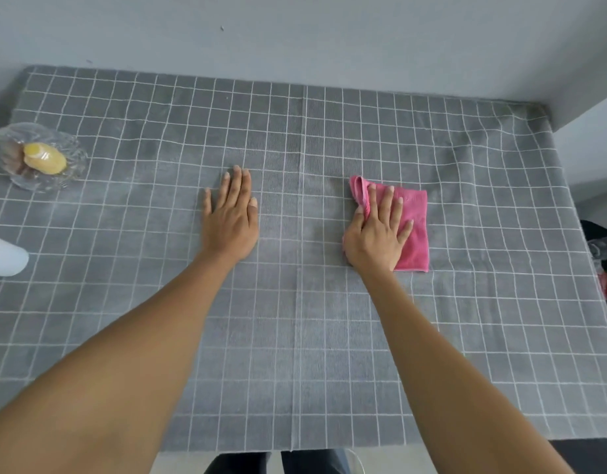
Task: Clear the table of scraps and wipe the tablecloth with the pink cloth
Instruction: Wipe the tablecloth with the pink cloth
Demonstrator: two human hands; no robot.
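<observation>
A grey tablecloth (295, 336) with a white grid covers the whole table. The folded pink cloth (414, 234) lies on it right of centre. My right hand (377, 234) presses flat on the cloth's left part, fingers spread, with the thumb hooked under a bunched fold at its top left corner. My left hand (232, 213) rests palm down on the bare tablecloth near the middle, fingers together, holding nothing. No loose scraps show on the cloth.
A clear glass dish (8, 145) at the far left holds a yellow piece of food (45, 158). A white object (6, 256) pokes in at the left edge. Walls border the back and right. Dark items (606, 254) sit beyond the table's right edge.
</observation>
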